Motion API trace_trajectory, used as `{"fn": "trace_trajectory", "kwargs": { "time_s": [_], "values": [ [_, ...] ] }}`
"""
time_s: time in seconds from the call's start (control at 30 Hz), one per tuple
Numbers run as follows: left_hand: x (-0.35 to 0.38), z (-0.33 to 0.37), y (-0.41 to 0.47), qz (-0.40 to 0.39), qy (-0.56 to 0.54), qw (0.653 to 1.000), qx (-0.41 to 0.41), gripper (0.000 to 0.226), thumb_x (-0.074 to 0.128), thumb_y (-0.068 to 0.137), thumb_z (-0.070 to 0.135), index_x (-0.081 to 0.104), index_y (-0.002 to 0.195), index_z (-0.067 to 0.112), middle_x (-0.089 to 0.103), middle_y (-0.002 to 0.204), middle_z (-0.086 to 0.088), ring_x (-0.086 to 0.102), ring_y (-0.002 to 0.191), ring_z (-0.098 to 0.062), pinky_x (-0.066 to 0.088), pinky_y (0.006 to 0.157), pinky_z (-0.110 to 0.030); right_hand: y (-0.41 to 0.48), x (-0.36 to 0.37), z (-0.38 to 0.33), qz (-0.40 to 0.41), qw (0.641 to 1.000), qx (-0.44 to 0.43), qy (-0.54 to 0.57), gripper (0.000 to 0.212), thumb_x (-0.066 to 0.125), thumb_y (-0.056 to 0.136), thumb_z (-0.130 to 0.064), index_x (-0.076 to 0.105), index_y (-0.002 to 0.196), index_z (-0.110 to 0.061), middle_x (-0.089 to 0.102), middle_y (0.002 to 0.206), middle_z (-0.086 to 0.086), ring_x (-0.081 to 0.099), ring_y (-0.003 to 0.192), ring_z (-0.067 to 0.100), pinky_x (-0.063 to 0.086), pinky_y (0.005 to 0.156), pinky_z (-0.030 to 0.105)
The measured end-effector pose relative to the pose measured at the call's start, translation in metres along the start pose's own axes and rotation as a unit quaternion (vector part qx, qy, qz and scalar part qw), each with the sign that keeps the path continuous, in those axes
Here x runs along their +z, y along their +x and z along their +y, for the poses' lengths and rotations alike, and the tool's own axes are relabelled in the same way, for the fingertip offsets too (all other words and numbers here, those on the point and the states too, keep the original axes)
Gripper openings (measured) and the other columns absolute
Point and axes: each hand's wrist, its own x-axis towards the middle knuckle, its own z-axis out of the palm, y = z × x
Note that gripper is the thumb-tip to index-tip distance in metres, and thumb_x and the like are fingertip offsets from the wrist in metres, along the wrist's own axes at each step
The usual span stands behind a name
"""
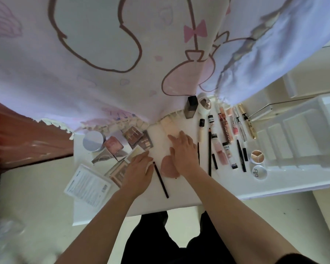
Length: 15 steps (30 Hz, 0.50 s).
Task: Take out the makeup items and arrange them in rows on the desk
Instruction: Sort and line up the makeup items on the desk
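- Two hands lie flat, fingers straight, grasping nothing: our left hand [139,173] rests on the edge of some stacked palettes [132,135], and our right hand [183,152] partly covers a pink powder puff [167,167].
- Between them we see a black pencil [161,180] lying slantwise.
- Right of our hands, glosses, tubes and liners [226,128] lie side by side in a row, ending in a gold mascara [249,123] and two round pots [257,156].
- At the left stands a silver jar [93,141], with a flat packet [88,185] nearer us.
- Everything sits on a white tabletop [179,195]; a cartoon-printed cloth [103,54] hangs behind, a white compartment tray [293,149] lies at the right, over a pale floor [36,187].
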Motion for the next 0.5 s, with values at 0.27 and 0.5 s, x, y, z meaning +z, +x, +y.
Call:
{"fn": "trace_trajectory", "kwargs": {
  "time_s": [0.27, 0.5],
  "values": [
    [-0.008, -0.019, -0.020, 0.006, -0.020, 1.000, -0.002, 0.026, 0.054, 0.097, 0.013, 0.067, 0.119, 0.014, 0.049, 0.147, 0.002, 0.042, 0.136, -0.017, 0.031, 0.109, -0.027, -0.010, 0.005, -0.001, 0.002, 1.000, 0.002, 0.017, 0.027, 0.057, 0.094, -0.010, 0.069, 0.116, -0.020, 0.050, 0.139, 0.005, 0.046, 0.123, 0.031, 0.041, 0.098, 0.039],
    [-0.014, -0.034, -0.037, 0.112, 0.001, 0.992, -0.052, 0.037, 0.077, 0.076, 0.012, 0.068, 0.111, 0.016, 0.058, 0.131, -0.006, 0.053, 0.121, -0.031, 0.047, 0.099, -0.047, -0.023, 0.000, -0.003, -0.044, 0.999, -0.015, 0.022, 0.036, 0.056, 0.094, -0.019, 0.060, 0.130, -0.019, 0.045, 0.143, 0.007, 0.044, 0.128, 0.031, 0.044, 0.101, 0.041]
  ]
}}
